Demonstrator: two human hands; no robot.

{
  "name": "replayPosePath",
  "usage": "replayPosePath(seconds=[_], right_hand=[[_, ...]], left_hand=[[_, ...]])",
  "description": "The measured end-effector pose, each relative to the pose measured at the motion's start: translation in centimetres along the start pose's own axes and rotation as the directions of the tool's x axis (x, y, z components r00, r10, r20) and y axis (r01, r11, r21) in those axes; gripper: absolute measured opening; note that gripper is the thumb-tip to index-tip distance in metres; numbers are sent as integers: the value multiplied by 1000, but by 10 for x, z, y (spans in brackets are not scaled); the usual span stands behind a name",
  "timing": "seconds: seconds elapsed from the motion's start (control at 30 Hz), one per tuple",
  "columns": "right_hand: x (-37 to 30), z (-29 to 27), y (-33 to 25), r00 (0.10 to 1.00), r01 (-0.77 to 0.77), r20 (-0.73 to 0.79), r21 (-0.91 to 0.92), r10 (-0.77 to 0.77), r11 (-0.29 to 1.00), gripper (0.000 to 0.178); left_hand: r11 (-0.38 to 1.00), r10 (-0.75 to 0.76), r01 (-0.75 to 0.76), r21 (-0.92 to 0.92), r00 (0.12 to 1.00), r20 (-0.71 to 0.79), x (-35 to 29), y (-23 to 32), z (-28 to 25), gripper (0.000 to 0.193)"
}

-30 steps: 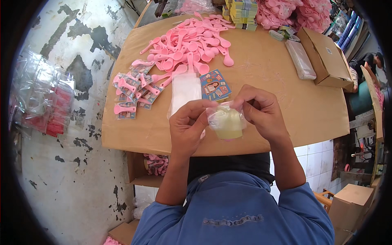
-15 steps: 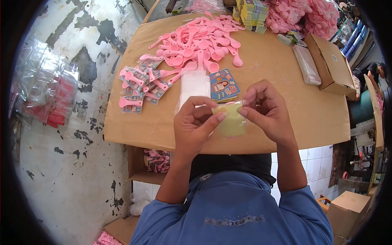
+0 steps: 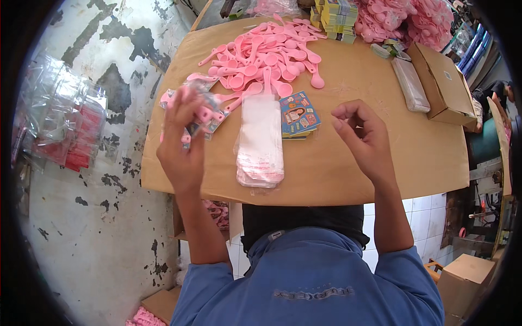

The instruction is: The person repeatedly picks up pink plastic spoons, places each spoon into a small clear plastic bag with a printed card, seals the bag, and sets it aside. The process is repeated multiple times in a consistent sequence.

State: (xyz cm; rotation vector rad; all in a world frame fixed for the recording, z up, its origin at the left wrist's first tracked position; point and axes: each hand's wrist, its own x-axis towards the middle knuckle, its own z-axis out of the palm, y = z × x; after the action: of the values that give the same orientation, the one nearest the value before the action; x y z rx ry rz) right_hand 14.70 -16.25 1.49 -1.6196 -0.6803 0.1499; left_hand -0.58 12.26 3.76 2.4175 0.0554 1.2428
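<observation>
My left hand (image 3: 182,146) is raised over the heap of bagged pink spoons with cards (image 3: 213,117) at the left of the table. Motion smears its fingers, and whether they hold a packet cannot be made out. My right hand (image 3: 367,141) hovers over the table at the right, fingers loosely curled, thumb slightly apart, nothing visible in them. Between the hands lies a stack of clear plastic bags (image 3: 261,141). Touching its right side is a stack of blue printed cards (image 3: 299,115). A large pile of loose pink measuring spoons (image 3: 261,54) spreads behind them.
Yellow bundled card stacks (image 3: 337,19) and bulging bags of pink spoons (image 3: 402,19) sit at the back right. An open cardboard box (image 3: 443,87) stands beside a clear plastic-wrapped pack (image 3: 409,84). Plastic bags (image 3: 60,114) hang along the left wall.
Both hands held a small clear packet with a yellowish-green back; now they are apart. My left hand has swung left over the bagged heap. The right has drawn slightly right, without the packet.
</observation>
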Motion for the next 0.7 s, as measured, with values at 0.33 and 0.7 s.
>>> replayPosePath(seconds=[0.33,0.7], right_hand=[[28,28,31,993,-92,26,-443,115,892,42],[30,27,57,997,-82,-47,-430,68,899,27]], left_hand=[[794,-593,603,73,744,308,-19,-3,52,28],[692,-657,717,-78,672,341,-26,-24,60,21]])
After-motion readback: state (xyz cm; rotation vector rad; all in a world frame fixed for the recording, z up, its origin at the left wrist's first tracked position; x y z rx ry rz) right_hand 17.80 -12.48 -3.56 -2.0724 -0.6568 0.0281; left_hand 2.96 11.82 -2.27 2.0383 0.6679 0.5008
